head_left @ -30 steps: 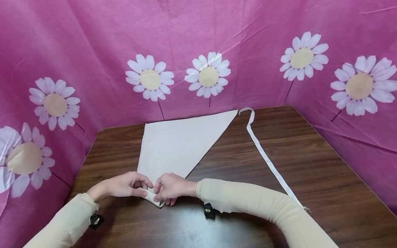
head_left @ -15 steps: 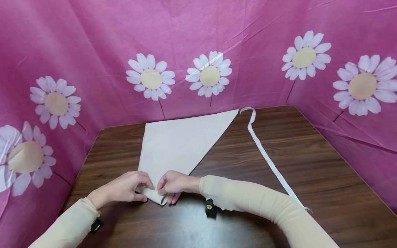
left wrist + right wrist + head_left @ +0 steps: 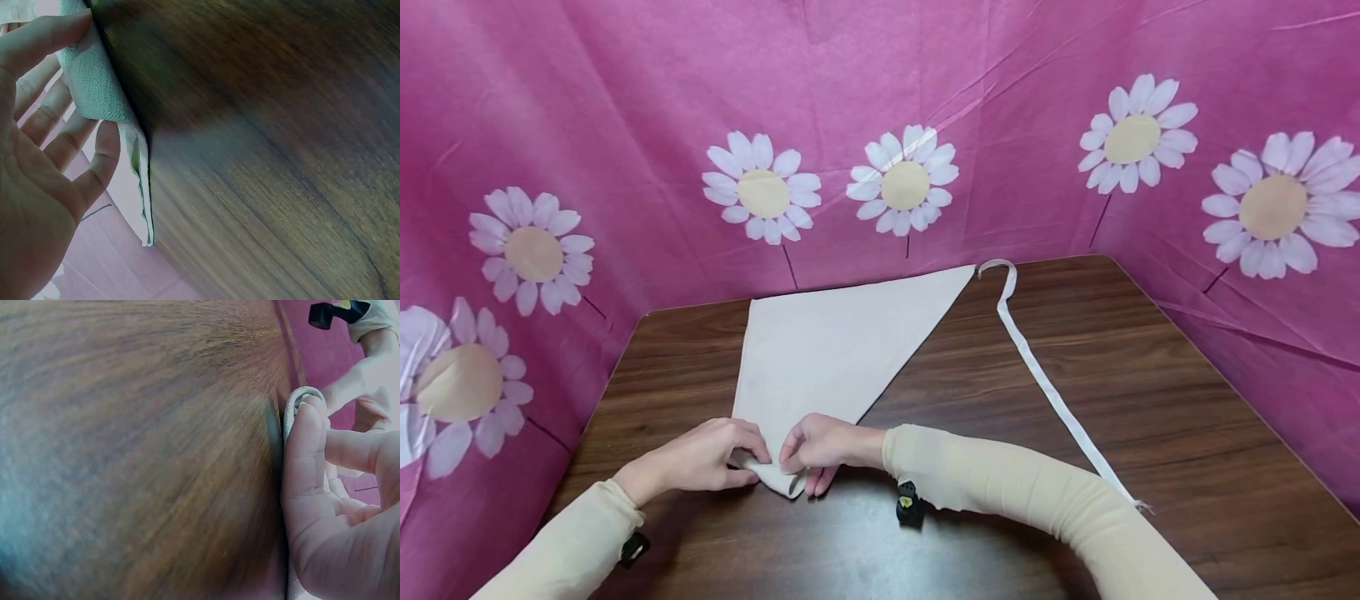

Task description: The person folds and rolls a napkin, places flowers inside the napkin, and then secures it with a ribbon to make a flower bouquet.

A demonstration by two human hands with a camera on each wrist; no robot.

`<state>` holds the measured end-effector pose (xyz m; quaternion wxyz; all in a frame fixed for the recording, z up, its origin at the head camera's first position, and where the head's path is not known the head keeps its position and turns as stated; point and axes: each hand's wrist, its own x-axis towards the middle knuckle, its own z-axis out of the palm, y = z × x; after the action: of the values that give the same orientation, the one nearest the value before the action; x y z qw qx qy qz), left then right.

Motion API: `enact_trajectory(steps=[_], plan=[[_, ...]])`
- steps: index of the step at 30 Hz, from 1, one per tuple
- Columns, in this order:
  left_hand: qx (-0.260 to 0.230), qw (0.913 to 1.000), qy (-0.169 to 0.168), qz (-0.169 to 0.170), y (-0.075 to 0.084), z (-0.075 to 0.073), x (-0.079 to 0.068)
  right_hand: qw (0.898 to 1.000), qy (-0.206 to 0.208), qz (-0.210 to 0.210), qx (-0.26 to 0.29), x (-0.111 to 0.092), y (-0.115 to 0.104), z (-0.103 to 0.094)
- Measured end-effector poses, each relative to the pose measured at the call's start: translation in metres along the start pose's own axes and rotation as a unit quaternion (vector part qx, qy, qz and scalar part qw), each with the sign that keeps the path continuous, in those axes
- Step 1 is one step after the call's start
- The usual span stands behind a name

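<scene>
A pale beige cloth lies flat on the table, narrowing toward me, with its near end rolled up. At the left end of the roll, my left hand holds the edge between thumb and fingers. The left wrist view shows the thumb against the rolled cloth, fingers on its other side. My right hand pinches the roll's right end. In the right wrist view the coiled end shows at the fingertips of the right hand. Fingers partly hide the roll.
A long white strap lies to the right of the cloth on the dark wooden table. It curls at the far end and frays at the near one. A pink curtain with printed daisies surrounds the table's back and sides.
My left thumb has shifted down to the front of the roll. My right hand has moved slightly right and up, away from the left hand. The strap is unmoved.
</scene>
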<state>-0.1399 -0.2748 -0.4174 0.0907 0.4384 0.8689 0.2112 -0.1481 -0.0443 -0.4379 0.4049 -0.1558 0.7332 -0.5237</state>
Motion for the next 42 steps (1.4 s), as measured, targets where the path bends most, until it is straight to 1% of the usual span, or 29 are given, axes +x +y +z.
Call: enact_trajectory(steps=[5,8,10,12,15,17,18,21,24,28,31,34,36,38,40,42], plan=[[-0.004,1.0,-0.002,0.002,0.0,-0.002,0.001,1.0,0.004,-0.002,-0.002,-0.002,0.0,-0.001],[-0.018,0.9998,-0.004,0.001,0.0,-0.003,0.002,1.0,0.006,-0.008,-0.014,-0.005,-0.002,-0.003],[-0.041,0.9991,-0.007,-0.001,0.001,-0.005,0.002,0.999,0.01,-0.025,-0.038,-0.007,-0.005,-0.004],[-0.07,0.9974,-0.012,-0.001,0.002,-0.006,0.003,0.995,0.02,-0.057,-0.081,-0.01,-0.01,-0.007],[-0.127,0.9916,-0.023,-0.001,0.004,-0.006,0.004,0.983,0.036,-0.114,-0.139,-0.014,-0.017,-0.009],[-0.163,0.986,-0.033,0.0,0.004,-0.006,0.006,0.976,0.042,-0.141,-0.163,-0.016,-0.02,-0.008],[-0.182,0.9825,-0.038,-0.001,0.003,-0.006,0.007,0.974,0.042,-0.148,-0.169,-0.017,-0.02,-0.008],[-0.228,0.9722,-0.054,-0.012,0.002,-0.005,0.009,0.974,0.04,-0.147,-0.168,-0.018,-0.018,-0.005],[-0.254,0.9646,-0.065,-0.025,0.001,-0.003,0.01,0.975,0.049,-0.137,-0.171,-0.018,-0.014,-0.004],[-0.264,0.9611,-0.07,-0.04,0.002,-0.002,0.012,0.978,0.052,-0.13,-0.158,-0.016,-0.009,-0.006],[-0.267,0.9603,-0.068,-0.041,0.003,-0.002,0.012,0.982,0.048,-0.125,-0.136,-0.014,-0.005,-0.006],[-0.265,0.9618,-0.062,-0.033,0.004,-0.002,0.012,0.985,0.043,-0.121,-0.112,-0.014,-0.003,-0.005],[-0.255,0.965,-0.056,-0.028,0.005,-0.003,0.011,0.987,0.04,-0.119,-0.097,-0.013,-0.002,-0.005],[-0.235,0.9703,-0.047,-0.028,0.007,-0.006,0.011,0.988,0.037,-0.119,-0.085,-0.013,-0.002,-0.005],[-0.211,0.9764,-0.034,-0.033,0.008,-0.011,0.01,0.989,0.034,-0.118,-0.082,-0.012,-0.002,-0.005],[-0.192,0.9802,-0.022,-0.045,0.01,-0.015,0.009,0.989,0.032,-0.119,-0.08,-0.012,-0.001,-0.005]])
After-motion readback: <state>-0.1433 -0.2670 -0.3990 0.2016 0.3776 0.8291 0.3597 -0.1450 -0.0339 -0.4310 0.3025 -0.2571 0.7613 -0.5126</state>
